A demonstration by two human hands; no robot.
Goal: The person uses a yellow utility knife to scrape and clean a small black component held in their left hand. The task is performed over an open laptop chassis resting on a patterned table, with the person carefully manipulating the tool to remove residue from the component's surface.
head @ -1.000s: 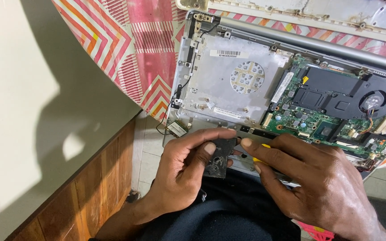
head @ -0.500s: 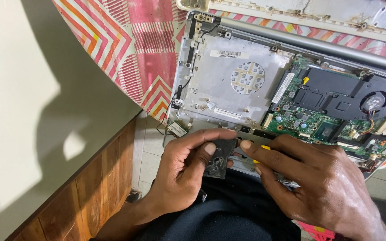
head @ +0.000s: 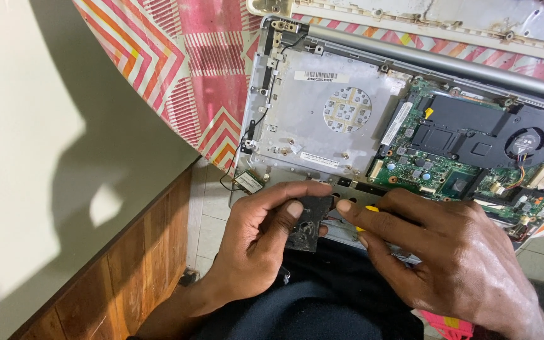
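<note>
Gripping a small dark part (head: 306,220) at the lower middle of the frame, the left hand (head: 256,245) has it pinched, thumb flat on its face and fingers (head: 297,189) curled over its top edge. The part sits just off the near edge of the opened laptop (head: 322,107), above the person's dark lap. Over comes the right hand (head: 448,252) from the lower right, index fingertip touching the part's right edge, the other fingers narrow and wrapped over something yellow (head: 371,209) that barely peeks out — what it is, I cannot tell.

Looks to me like a light, stiff little piece, flat and thin, scuffed and dusty on its face, so probably a bit slick. Best held by its edges, as the left hand does, rather than squeezed across the middle.

Up in the centre right lies the green circuit board (head: 439,179) with a round fan (head: 527,143) at the far right, and a grey metal plate (head: 332,119) to its left. A small loose card (head: 248,182) dangles on thin wires at the laptop's lower left corner. A pink striped cloth (head: 184,69) covers the table beneath.
</note>
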